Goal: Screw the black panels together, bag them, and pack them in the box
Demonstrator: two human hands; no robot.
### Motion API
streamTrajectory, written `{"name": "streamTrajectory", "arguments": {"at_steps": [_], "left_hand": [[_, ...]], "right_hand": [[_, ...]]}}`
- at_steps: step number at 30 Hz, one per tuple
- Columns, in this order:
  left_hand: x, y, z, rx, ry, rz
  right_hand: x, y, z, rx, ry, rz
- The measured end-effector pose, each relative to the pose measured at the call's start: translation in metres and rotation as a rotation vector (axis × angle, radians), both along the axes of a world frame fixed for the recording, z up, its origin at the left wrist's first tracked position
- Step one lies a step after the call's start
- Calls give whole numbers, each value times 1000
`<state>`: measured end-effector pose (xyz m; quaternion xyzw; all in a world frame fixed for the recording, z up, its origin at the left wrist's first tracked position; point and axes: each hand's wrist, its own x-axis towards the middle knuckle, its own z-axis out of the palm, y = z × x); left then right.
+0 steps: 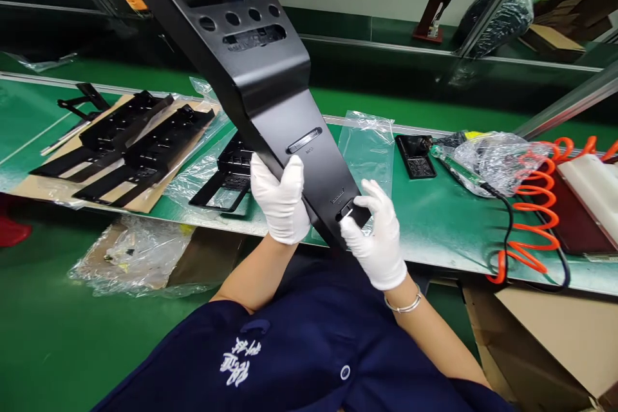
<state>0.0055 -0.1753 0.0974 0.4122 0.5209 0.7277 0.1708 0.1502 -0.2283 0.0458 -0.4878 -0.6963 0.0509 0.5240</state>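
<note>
A long black metal panel (275,96) with a bend, round holes and slots is held up at a slant above the bench. My left hand (280,199), in a white glove, is closed around its left edge, with the thumb on the front face. At the panel's lower end, my gloved right hand (374,235) has thumb and index finger bent together at a small oval slot (346,210). Whether a small part sits between those fingertips is too small to tell. Behind my left hand, another black panel (224,187) lies on clear plastic.
More black panels (145,141) lie on cardboard at the left of the green bench (444,219). To the right are a small black tray (415,156), a green screwdriver-like tool (458,166), plastic bags and a coiled orange hose (535,212). A shelf frame runs behind.
</note>
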Motion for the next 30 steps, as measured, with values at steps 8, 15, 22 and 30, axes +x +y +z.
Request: {"name": "streamTrajectory", "arguments": {"at_steps": [8,15,22,30], "left_hand": [[10,-4,6,22,12,67],[5,-9,6,57,13,63],[3,-7,2,14,-36,-76],[4,-6,-4,-18,-109,-123]], "right_hand": [[-24,-4,3,77,-6,-59],[-17,-4,1,-138,224,55],[0,7,11,-577,134,189],[5,6,7,-536,67,123]]}}
